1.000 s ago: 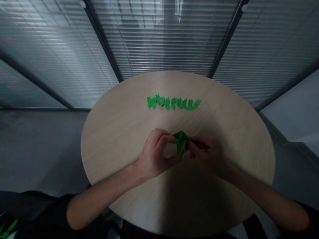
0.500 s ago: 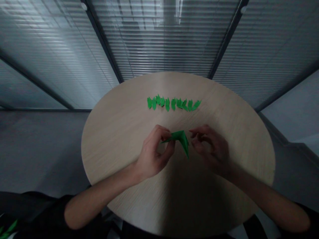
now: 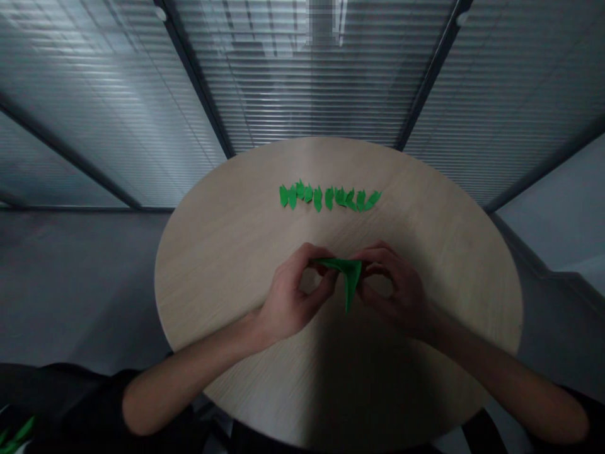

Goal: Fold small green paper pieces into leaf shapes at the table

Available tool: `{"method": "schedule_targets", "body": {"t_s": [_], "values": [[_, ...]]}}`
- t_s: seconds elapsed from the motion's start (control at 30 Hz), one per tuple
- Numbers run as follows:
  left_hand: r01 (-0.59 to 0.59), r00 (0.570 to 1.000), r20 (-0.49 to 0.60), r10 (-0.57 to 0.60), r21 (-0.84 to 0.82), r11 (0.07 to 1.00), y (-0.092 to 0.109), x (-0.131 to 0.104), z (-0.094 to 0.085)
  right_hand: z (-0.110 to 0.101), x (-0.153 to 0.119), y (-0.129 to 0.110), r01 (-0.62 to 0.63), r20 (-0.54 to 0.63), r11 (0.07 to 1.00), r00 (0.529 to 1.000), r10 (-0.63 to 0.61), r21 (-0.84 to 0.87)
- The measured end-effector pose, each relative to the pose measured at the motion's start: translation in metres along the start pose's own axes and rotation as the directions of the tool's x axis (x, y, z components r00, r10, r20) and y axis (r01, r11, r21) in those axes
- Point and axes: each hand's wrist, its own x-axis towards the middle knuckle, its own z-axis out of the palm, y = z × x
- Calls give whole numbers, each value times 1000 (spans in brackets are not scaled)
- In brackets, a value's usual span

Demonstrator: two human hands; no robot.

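A folded piece of green paper (image 3: pixel 350 275), bent at an angle with one point hanging down, is held above the middle of the table. My left hand (image 3: pixel 297 293) pinches its left arm between thumb and fingers. At the bent corner on the other side, my right hand (image 3: pixel 394 284) has its thumb and fingertips closed on the paper. Beyond my hands, several small folded green paper pieces (image 3: pixel 329 198) lie in a row on the table.
The round wooden table (image 3: pixel 212 227) fills the middle of the view. Behind it stand glass partitions with blinds (image 3: pixel 312 101) and dark frames. Something green and leaf-like (image 3: pixel 19 435) shows at the bottom left corner, beside a dark chair or sleeve.
My right hand has moved left and closed on the green paper's bent corner. The paper has turned slightly, its point now hanging more straight down. My left hand keeps its pinch.
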Motion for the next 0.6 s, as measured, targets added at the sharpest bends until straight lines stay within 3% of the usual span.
{"method": "schedule_targets", "body": {"t_s": [0.17, 0.3, 0.6], "values": [[-40, 998, -60, 33, -118, 992, -3, -3, 4, 1, -1, 2, -5, 3, 1000, 1000, 5, -7], [-85, 996, -10, 84, -86, 993, -2, -2, 1, 0, -1, 3, -1, 26, 1000, 1000, 1, -7], [19, 1000, -10, -21, -172, 985, 0, -2, 1, -4, -1, -2, -26, 94, 998, 995, 20, 64]]}}
